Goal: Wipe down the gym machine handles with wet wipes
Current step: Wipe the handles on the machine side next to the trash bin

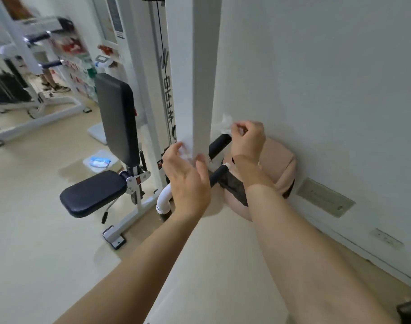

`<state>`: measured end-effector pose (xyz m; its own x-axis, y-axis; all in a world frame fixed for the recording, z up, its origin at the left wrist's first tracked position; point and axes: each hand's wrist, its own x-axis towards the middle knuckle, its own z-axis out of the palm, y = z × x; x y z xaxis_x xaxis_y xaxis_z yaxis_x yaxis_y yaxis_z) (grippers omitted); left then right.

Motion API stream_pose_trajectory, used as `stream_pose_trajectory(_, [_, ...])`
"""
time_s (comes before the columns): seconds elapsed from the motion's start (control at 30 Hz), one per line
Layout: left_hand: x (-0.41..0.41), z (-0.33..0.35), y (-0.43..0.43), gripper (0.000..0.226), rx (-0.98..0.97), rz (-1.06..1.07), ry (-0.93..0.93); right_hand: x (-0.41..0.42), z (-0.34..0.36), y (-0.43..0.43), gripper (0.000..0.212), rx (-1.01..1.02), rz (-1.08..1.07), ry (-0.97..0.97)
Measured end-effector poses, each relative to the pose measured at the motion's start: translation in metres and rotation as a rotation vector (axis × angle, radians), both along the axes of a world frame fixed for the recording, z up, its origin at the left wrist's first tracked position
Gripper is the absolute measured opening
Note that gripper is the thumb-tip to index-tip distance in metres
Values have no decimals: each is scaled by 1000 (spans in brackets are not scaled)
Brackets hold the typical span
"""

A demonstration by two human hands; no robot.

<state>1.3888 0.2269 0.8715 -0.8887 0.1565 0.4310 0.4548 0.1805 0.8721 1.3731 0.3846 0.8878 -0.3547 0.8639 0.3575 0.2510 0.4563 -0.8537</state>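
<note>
My right hand (246, 141) pinches a crumpled wet wipe (226, 123). My left hand (188, 176) has curled fingers and may hold its other end, but blur means I cannot tell. The black handle (219, 143) slants between both hands, just under the right one, which is nearer.

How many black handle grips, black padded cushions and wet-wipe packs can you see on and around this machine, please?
Black foam handle grips: 2
Black padded cushions, seat and backrest: 2
Blue-and-white wet-wipe pack on the floor: 1
Total: 5
</note>
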Motion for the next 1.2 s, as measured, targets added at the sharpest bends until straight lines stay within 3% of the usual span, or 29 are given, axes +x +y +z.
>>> stream_pose_trajectory(0.2, [-8, -9, 3, 51, -45, 61, 61, 4, -16, -29, 12, 125, 205, -2])
stream_pose_trajectory(0.33, [-14, -13, 4, 51, -53, 86, 72, 9, -27, -40, 12, 302, 397, -108])
stream_pose_trajectory(0.43, [-17, -12, 4, 51, -62, 100, 95, 2, -14, -11, 9, 321, 325, -104])
stream_pose_trajectory(0.63, [-24, -13, 2, 53, -85, 97, 124, -14, -16, -2, 5, 53, 86, 33])
stream_pose_trajectory(0.73, [-29, -13, 1, 53, -86, 94, 141, -9, -40, -48, 6, -105, 153, 152])
stream_pose_trajectory(0.83, [-33, -14, 0, 53, -88, 98, 130, -6, -52, -73, 8, -263, 205, 147])
stream_pose_trajectory(1.03, [-38, -17, 0, 52, -104, 121, 165, -42, -20, -10, 14, -845, -106, 377])
stream_pose_trajectory(1.13, [-39, -17, 2, 50, -107, 132, 196, -44, -6, -3, 24, -935, -59, 417])
stream_pose_trajectory(1.2, [-42, -17, 2, 46, -104, 139, 216, -42, -12, -17, 17, -1044, -28, 373])
